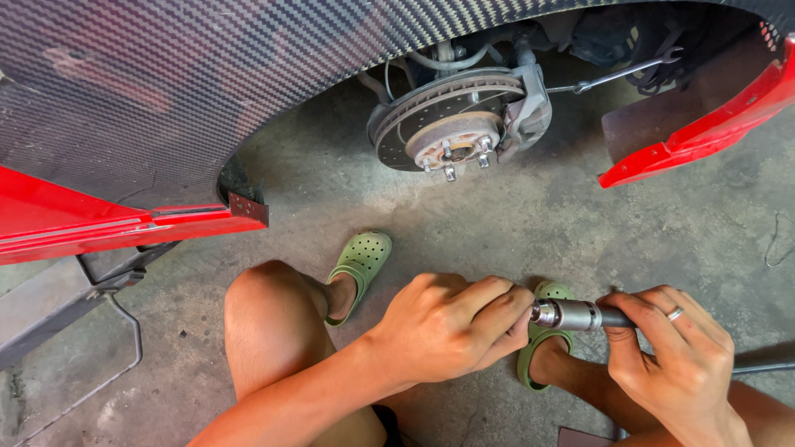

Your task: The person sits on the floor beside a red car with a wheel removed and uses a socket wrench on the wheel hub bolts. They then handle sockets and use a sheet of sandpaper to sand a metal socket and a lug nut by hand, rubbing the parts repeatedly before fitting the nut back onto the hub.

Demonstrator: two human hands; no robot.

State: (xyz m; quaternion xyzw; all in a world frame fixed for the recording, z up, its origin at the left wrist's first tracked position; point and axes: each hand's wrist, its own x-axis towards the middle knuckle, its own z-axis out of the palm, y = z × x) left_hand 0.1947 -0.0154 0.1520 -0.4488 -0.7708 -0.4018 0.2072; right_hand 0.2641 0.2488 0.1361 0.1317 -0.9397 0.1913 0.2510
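**Socket held between both hands**

Left hand (447, 327) fingers closed over the tip of a silver metal socket tool (571, 314); right hand (675, 352) pinching its dark handle. Held above green perforated clogs (360, 265) on grey concrete floor (530, 223), near a drilled steel brake disc (451, 120).

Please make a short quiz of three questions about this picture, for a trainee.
1. True or false: a wheel is mounted on the brake disc.
2. Which hand wears a ring? A) left hand B) right hand
3. Fill in: both hands meet on a metal ____, held above the green clogs.

Key: 1 false, the disc and its studs are bare. 2 B. 3 socket tool.
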